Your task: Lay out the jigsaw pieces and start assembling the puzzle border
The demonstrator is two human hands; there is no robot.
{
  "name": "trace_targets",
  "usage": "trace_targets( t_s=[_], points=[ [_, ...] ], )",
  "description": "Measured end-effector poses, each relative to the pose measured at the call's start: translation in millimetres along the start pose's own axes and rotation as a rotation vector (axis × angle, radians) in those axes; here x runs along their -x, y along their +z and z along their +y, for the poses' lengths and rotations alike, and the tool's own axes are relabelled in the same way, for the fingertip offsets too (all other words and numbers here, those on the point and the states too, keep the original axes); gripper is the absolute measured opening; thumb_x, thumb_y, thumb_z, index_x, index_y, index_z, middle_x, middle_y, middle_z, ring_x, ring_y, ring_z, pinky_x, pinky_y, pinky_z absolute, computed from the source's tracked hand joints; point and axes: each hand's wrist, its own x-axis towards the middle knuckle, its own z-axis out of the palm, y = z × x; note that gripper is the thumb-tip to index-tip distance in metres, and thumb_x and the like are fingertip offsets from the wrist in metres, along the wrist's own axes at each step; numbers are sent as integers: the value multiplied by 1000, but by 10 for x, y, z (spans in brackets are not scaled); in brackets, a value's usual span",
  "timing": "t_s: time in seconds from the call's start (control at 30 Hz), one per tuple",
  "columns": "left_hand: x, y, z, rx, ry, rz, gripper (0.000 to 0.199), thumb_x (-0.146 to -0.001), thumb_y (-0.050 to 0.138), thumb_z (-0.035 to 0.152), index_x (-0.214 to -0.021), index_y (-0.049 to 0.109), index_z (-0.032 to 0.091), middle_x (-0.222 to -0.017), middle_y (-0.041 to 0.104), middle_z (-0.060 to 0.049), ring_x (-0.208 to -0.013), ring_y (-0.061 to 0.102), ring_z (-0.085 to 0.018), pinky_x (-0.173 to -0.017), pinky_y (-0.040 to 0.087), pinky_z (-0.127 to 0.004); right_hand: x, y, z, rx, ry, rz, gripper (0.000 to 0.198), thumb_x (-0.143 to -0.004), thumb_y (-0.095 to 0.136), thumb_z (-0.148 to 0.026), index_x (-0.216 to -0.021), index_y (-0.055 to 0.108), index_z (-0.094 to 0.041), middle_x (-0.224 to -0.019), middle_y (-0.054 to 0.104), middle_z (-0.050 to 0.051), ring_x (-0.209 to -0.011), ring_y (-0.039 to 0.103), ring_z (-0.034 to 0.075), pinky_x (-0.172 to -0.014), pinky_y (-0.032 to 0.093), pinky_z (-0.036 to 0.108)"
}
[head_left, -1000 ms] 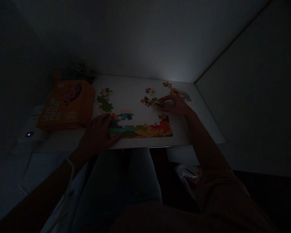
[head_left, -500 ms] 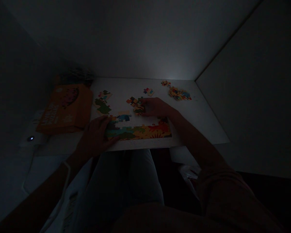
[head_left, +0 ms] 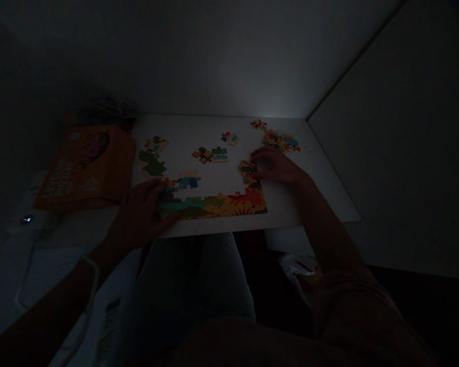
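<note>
In dim light, joined jigsaw strips (head_left: 210, 206) lie along the front of the white table, with a short column rising at the right end. My left hand (head_left: 139, 211) lies over the left end of the strips, thumb and fingers apart. At the top of the right column, my right hand (head_left: 277, 165) grips a puzzle piece (head_left: 248, 167) by its right side; whether it is joined to the column I cannot tell. A blue-patterned joined section (head_left: 188, 179) sits inside the left corner. Loose puzzle pieces (head_left: 210, 154) lie behind, and green pieces (head_left: 153, 164) are at the left.
An orange puzzle box (head_left: 86, 168) stands at the left, beside a device with a small light (head_left: 27, 219). A heap of pieces (head_left: 281, 141) lies at the back right near the wall. A white cord (head_left: 94, 285) crosses by my left wrist. A plastic bag (head_left: 298, 265) is below the table.
My right hand has moved right, carrying a piece from the middle of the table to the right column. My left hand stays at the strips' left end. The view has shifted slightly.
</note>
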Motion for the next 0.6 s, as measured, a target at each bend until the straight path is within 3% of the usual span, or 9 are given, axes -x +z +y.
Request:
trace_targets(
  t_s=[0.13,0.33,0.47,0.6],
  points=[
    [0,3,-21,-21,15,-7,87,-107,60,69,-178,35,25,-176,51,-23,-162,51,-47,-132,44,-68,-8,8,22,-33,-50,-11,57,-91,87,-76,-131,84,-35,-148,73,12,-142,67,40,-130,49,65],
    [3,9,-56,-28,25,-14,85,-109,59,68,-179,30,29,-177,49,-22,-162,51,-47,-131,46,-70,7,-19,46,-41,11,-32,62,-90,85,-81,-134,84,-36,-151,70,12,-145,65,40,-132,49,64],
    [-3,5,-60,-35,34,-13,84,-110,57,68,-179,29,31,-176,49,-22,-162,51,-46,-132,46,-69,-41,28,3,-20,7,15,55,-100,74,-81,-126,85,-34,-139,74,13,-137,67,39,-129,50,63],
    [-5,8,-56,-34,29,-8,87,-107,60,69,-179,30,30,-177,49,-22,-163,50,-48,-131,45,-71,-67,74,-5,67,32,42,56,-98,75,-83,-120,84,-32,-132,75,13,-134,66,39,-127,49,63]
  ],
)
